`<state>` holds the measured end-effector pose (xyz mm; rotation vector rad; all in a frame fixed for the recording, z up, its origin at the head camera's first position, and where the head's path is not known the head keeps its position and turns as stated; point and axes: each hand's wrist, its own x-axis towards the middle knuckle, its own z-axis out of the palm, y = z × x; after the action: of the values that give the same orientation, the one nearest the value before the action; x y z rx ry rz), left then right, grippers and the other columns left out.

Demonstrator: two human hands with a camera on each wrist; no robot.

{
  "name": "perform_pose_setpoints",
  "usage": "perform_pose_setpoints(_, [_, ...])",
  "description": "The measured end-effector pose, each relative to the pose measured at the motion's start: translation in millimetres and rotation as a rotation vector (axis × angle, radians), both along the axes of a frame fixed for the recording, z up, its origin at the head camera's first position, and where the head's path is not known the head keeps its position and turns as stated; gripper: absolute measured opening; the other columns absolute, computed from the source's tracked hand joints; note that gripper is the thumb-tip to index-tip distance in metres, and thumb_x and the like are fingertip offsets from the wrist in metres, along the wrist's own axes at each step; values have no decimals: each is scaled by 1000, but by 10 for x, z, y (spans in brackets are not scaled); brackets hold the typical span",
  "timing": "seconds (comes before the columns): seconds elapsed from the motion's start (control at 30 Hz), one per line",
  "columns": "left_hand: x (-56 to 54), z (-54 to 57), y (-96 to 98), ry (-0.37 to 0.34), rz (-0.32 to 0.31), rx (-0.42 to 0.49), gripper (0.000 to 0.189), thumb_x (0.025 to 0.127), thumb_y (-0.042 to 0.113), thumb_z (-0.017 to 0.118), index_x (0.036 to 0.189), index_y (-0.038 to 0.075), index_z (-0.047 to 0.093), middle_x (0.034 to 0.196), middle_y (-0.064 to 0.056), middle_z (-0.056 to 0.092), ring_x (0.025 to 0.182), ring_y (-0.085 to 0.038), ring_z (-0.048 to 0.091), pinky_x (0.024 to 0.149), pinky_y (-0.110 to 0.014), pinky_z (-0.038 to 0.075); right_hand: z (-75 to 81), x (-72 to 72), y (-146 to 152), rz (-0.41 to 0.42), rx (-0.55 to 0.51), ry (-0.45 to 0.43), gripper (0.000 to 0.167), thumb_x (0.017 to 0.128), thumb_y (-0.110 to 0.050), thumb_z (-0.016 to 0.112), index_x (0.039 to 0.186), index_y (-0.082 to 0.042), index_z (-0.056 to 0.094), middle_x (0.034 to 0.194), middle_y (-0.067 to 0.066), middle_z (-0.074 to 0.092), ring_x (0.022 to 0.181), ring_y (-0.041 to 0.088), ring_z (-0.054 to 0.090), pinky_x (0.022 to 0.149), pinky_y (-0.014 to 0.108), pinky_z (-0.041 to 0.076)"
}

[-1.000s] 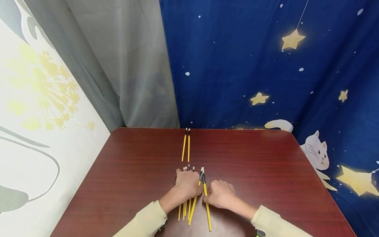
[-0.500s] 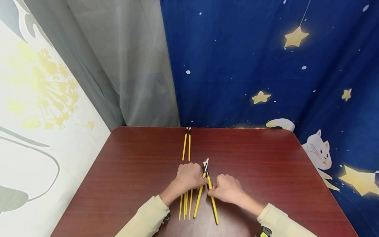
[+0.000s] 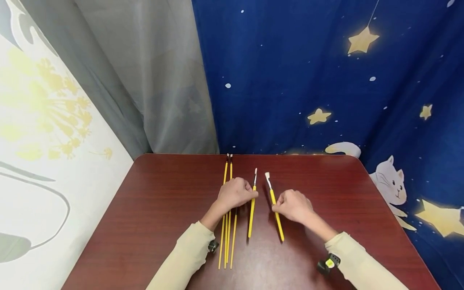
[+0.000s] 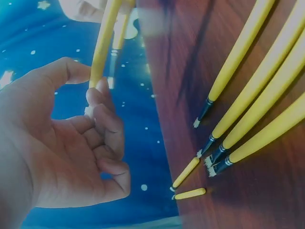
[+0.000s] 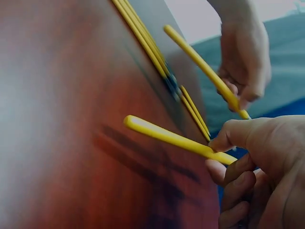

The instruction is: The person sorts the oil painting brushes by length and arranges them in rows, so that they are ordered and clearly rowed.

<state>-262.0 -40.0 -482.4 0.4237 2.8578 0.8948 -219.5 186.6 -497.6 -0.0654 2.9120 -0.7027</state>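
Observation:
My left hand (image 3: 235,193) pinches a yellow-handled paintbrush (image 3: 251,217) between thumb and fingers, its pale bristles pointing away toward the back. In the left wrist view that paintbrush (image 4: 102,45) rises from the fingertips. To the right, my right hand (image 3: 294,205) pinches a second yellow paintbrush (image 3: 279,226) with a broad white tip. The right wrist view shows this paintbrush's handle (image 5: 162,135) over the table, with shadows below it. Several thinner yellow paintbrushes (image 3: 222,245) lie side by side under and in front of my left hand, partly covered by it.
Two more paintbrushes (image 3: 225,171) lie near the back edge of the dark red wooden table (image 3: 174,177). Behind the table hang a grey curtain (image 3: 174,80) and a blue star-patterned curtain (image 3: 272,80). A pale patterned panel (image 3: 36,193) stands at the left.
Both hands have moved away toward the back, each carrying a paintbrush. The two held brushes, whose tips met or crossed before, now stand apart. The thinner brushes stay in place.

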Motion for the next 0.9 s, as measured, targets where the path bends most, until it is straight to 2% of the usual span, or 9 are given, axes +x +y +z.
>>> perform_pose_setpoints(0.17, [-199,18,146,14,32,8,27,84,45,75,69,24,69,60,8,63,54,-12,58,53,-30,43,87,-273,199,-10,-29,21,26,87,-39,79,73,-19,70,63,-5,63,60,16,56,53,32,39])
perform_pose_setpoints(0.3, [-356,16,295,1,35,10,28,84,48,75,68,25,67,59,10,59,57,-11,56,54,-29,41,119,-458,314,-29,-41,24,26,87,-39,79,73,-18,71,63,-5,63,62,17,57,55,32,41])
perform_pose_setpoints(0.43, [-539,-11,434,-73,29,18,42,86,49,75,58,24,56,52,10,45,53,-11,46,52,-29,31,119,-636,387,-50,-53,7,29,88,-39,78,72,-15,72,60,-5,59,64,19,56,57,33,41])
perform_pose_setpoints(0.53, [-696,-58,529,-134,38,12,51,89,49,75,53,23,49,49,9,39,51,-13,40,52,-30,28,110,-779,431,-59,-50,-15,33,89,-40,77,75,-11,74,60,-6,57,66,19,57,59,32,42])
perform_pose_setpoints(0.73, [-982,-170,662,-223,107,-8,53,93,51,74,56,19,54,52,5,43,55,-17,45,54,-32,33,91,-1045,497,-52,-44,-60,39,89,-40,78,83,-2,78,57,-7,55,66,19,56,61,31,42])
perform_pose_setpoints(0.83, [-1067,-205,712,-246,155,-30,50,93,53,73,62,19,55,57,4,44,59,-19,48,56,-33,36,95,-1135,532,-49,-39,-86,38,89,-39,78,77,-2,76,55,-7,50,63,18,53,58,30,39])
perform_pose_setpoints(0.9, [-1077,-211,740,-247,174,-34,46,93,53,73,68,18,57,61,3,47,63,-21,51,58,-33,38,98,-1174,557,-56,-26,-109,39,89,-39,78,69,-7,71,54,-7,47,60,17,51,57,30,38])
